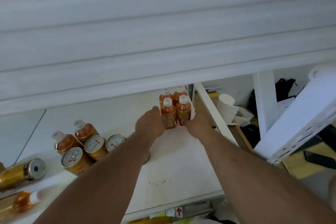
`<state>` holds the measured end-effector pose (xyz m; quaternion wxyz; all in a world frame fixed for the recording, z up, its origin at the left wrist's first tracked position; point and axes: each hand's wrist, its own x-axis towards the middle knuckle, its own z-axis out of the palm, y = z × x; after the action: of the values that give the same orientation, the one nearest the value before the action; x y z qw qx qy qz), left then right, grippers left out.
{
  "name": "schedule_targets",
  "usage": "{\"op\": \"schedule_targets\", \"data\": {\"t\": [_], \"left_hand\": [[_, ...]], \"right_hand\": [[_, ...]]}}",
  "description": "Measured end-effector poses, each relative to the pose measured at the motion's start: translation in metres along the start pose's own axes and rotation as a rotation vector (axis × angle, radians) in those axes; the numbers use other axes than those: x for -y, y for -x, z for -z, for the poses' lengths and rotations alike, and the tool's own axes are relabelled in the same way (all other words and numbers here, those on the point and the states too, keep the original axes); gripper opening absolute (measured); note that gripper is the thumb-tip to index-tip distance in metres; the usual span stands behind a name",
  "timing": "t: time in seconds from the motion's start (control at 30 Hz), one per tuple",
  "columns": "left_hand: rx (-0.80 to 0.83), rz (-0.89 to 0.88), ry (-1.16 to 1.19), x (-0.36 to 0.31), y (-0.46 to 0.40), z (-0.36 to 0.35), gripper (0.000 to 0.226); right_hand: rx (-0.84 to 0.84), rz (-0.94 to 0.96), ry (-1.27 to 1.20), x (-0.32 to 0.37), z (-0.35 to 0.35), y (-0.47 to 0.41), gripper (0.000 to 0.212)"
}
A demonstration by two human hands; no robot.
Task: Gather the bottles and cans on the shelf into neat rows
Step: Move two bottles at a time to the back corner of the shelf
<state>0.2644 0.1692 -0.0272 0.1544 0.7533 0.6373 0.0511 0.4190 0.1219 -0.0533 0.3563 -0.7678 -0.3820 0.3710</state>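
The left hand (151, 125) and right hand (197, 126) pressed in from either side on a block of four amber bottles (174, 107) with white caps, apparently cupping rather than gripping them, at the far right of the white shelf (181, 160). Both forearms reached forward under the upper shelf. More bottles and gold cans (85, 149) stood loosely at the left.

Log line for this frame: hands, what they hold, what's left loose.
left hand + right hand: pressing four-bottle block together | back right of shelf | loose: upright bottles and cans, lying cans far left
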Motion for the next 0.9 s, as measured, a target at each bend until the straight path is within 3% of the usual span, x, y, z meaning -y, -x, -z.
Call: {"op": "schedule_targets", "data": {"t": [0.1, 0.2, 0.27, 0.33, 0.5, 0.77, 0.9], "left_hand": [[-0.051, -0.043, -0.051, 0.003, 0.013, 0.017, 0.051], [-0.054, -0.114, -0.170, 0.008, 0.030, 0.033, 0.062], [-0.032, -0.140, -0.238, 0.012, 0.043, 0.040, 0.068], [-0.014, -0.152, -0.278, 0.017, 0.057, 0.045, 0.071], [-0.004, -0.147, -0.276, 0.024, 0.096, 0.052, 0.072], [-0.052, -0.084, -0.182, 0.031, 0.176, 0.059, 0.066], [-0.063, -0.033, -0.111, 0.030, 0.222, 0.060, 0.055]], "right_hand": [[-0.002, 0.010, 0.011, 0.002, 0.009, 0.016, 0.054], [-0.042, 0.066, 0.170, 0.005, 0.017, 0.041, 0.069], [-0.040, 0.090, 0.237, 0.007, 0.021, 0.061, 0.067], [0.011, 0.150, 0.325, 0.010, 0.022, 0.082, 0.060], [0.172, 0.266, 0.749, 0.025, 0.025, 0.118, 0.075], [0.223, 0.441, 0.819, 0.039, 0.036, 0.171, 0.066], [0.292, 0.472, 0.801, 0.026, 0.037, 0.198, 0.076]]}}
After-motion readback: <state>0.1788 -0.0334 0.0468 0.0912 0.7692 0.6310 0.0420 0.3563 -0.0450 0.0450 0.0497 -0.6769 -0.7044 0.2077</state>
